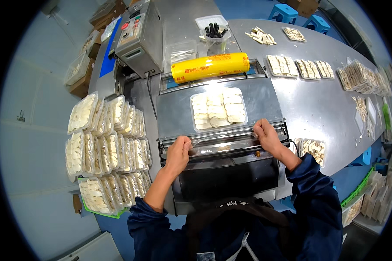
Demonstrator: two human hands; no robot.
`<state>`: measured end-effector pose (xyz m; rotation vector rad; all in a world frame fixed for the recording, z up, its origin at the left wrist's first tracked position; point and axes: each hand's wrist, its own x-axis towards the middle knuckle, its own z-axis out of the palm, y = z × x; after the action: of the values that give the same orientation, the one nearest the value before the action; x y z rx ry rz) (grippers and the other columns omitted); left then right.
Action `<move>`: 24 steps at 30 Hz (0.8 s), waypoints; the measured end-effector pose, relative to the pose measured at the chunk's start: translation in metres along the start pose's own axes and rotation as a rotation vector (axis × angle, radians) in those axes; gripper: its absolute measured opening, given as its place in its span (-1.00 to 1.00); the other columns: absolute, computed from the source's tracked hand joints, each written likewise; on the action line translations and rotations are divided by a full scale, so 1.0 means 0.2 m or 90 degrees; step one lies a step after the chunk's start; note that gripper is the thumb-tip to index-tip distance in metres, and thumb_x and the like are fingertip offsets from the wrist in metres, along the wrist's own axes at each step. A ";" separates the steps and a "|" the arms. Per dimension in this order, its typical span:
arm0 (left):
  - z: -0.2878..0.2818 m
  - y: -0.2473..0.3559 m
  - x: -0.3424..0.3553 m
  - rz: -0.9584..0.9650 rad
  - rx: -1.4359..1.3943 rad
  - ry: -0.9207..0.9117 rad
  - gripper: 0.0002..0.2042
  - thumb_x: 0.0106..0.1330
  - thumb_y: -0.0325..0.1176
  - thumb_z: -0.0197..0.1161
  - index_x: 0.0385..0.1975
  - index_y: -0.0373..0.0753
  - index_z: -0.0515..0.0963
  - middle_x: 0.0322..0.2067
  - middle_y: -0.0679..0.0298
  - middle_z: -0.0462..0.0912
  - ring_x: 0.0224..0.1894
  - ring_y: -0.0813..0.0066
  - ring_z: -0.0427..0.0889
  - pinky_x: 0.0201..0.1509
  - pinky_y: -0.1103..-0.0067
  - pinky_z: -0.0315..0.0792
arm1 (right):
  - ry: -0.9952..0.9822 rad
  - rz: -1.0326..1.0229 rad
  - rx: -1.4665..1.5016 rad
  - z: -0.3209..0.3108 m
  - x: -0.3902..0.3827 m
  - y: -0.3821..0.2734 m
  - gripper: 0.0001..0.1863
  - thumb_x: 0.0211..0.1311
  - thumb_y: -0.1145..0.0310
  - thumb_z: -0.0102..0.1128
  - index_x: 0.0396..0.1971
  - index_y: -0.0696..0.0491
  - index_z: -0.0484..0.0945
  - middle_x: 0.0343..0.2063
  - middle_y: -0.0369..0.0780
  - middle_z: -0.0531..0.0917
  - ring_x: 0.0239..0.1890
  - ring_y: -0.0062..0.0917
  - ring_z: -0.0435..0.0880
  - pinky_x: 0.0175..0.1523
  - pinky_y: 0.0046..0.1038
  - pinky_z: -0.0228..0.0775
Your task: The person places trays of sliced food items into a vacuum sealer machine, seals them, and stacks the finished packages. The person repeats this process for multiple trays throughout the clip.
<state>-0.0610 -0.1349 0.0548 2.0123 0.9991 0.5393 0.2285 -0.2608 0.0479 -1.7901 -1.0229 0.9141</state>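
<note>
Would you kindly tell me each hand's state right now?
Left hand: closed, holding the left edge of the thin clear plastic film.
Right hand: closed, holding the film's right edge.

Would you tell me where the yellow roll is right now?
In the head view, the yellow roll lies at upper centre, just below the tub of black handles and right of the control box.
</note>
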 end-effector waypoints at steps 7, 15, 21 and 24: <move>-0.08 0.07 0.00 -0.027 0.012 -0.052 -0.88 0.29 -0.39 0.03 -0.35 -0.29 0.29 -0.64 0.25 0.33 -0.59 0.46 0.35 -0.46 0.57 0.31 | -0.187 -0.093 -0.353 -0.11 -0.01 -0.28 -0.77 0.05 0.27 0.21 -0.47 0.08 0.40 -0.62 -0.24 0.43 -0.57 -0.48 0.48 -0.47 -0.48 0.29; -0.10 -0.03 -0.19 0.132 0.487 0.082 -0.87 0.11 -0.34 0.20 -0.55 -0.21 0.41 -0.58 0.23 0.47 -0.49 0.20 0.52 -0.42 0.39 0.35 | 0.173 -0.442 -0.654 -0.21 -0.19 0.00 -0.78 -0.28 0.53 0.21 -0.50 0.00 0.46 -0.59 -0.33 0.48 -0.60 -0.44 0.48 -0.47 -0.45 0.32; -0.19 0.07 -0.42 0.173 0.630 0.299 -0.84 0.09 -0.29 0.20 -0.66 -0.12 0.42 -0.59 0.35 0.41 -0.40 0.39 0.51 -0.33 0.49 0.27 | 0.307 -0.414 -0.584 -0.28 -0.48 -0.02 -0.83 -0.20 0.63 0.16 -0.52 0.11 0.46 -0.75 -0.23 0.35 -0.66 -0.41 0.40 -0.56 -0.41 0.21; -0.28 0.14 -0.50 0.191 0.653 0.326 -0.94 0.00 -0.41 0.21 -0.62 -0.07 0.47 -0.59 0.36 0.47 -0.37 0.37 0.53 -0.30 0.49 0.27 | 0.388 -0.454 -0.542 -0.31 -0.55 -0.09 -0.86 -0.19 0.68 0.17 -0.54 0.18 0.50 -0.78 -0.18 0.35 -0.75 -0.37 0.36 -0.64 -0.40 0.14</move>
<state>-0.1444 -0.1982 0.1074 3.0557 1.4787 0.8337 0.2351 -0.3745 0.1057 -1.9022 -1.5734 -0.5711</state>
